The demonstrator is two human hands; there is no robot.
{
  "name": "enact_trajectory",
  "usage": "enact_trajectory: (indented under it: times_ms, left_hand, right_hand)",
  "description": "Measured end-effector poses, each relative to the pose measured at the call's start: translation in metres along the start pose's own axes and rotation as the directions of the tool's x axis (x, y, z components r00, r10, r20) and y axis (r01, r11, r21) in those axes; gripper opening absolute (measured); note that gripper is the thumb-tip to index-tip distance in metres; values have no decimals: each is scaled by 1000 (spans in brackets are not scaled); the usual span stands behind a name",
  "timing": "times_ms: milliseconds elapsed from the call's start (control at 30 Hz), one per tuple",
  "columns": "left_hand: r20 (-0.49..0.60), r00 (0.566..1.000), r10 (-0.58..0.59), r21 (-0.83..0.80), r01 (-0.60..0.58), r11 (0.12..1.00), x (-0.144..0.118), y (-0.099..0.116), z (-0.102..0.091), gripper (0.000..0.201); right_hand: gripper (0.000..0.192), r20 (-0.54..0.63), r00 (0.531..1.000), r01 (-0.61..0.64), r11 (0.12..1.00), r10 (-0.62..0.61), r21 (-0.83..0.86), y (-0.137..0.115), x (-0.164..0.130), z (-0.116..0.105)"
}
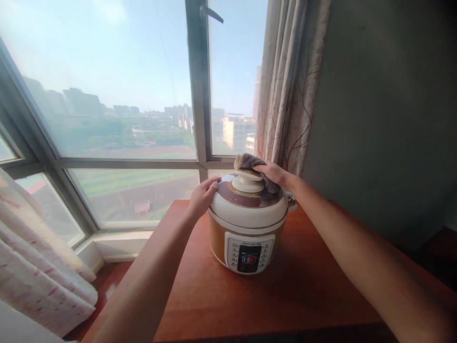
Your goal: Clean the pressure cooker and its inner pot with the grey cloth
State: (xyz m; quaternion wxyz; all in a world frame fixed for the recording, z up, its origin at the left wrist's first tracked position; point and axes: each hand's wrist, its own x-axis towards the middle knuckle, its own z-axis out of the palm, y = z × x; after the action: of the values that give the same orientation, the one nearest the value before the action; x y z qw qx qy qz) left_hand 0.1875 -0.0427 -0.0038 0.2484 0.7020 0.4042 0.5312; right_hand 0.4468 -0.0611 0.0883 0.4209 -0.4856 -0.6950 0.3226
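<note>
The left hand (203, 196) and right hand (274, 172) are both bare, and I can see the left forearm (157, 264) and right forearm (342, 243) uncovered as well, right up to where each leaves my view. Both forearms look slim and smooth, narrow at the wrists (193, 215) and widening steadily further up. The left hand's fingers (210, 181) are slender; part of the right hand is hidden from me.

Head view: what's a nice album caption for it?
A cooker on a table by a window: left hand on its lid, right hand holding a cloth at its knob.
</note>
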Motion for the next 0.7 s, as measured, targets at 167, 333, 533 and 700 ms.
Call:
enact_trajectory:
  times_ms: [167,333,533,700]
  left_hand:
    - [6,1000,29,43,-29,999,0,2,-1,43]
    - [0,999,34,54,-34,998,-1,0,0,42]
    - [-10,999,33,53,-32,998,-1,1,1,41]
    - [-11,999,35,70,-34,997,0,2,1,41]
  right_hand:
    - [29,-127,986,84,978,-109,-189,14,-32,-15]
    - [37,-136,963,160,899,-233,-407,29,-84,-18]
    - [52,-106,904,304,796,-415,-523,50,-99,-10]
    - [45,-103,948,212,838,-302,-503,51,-58,-21]
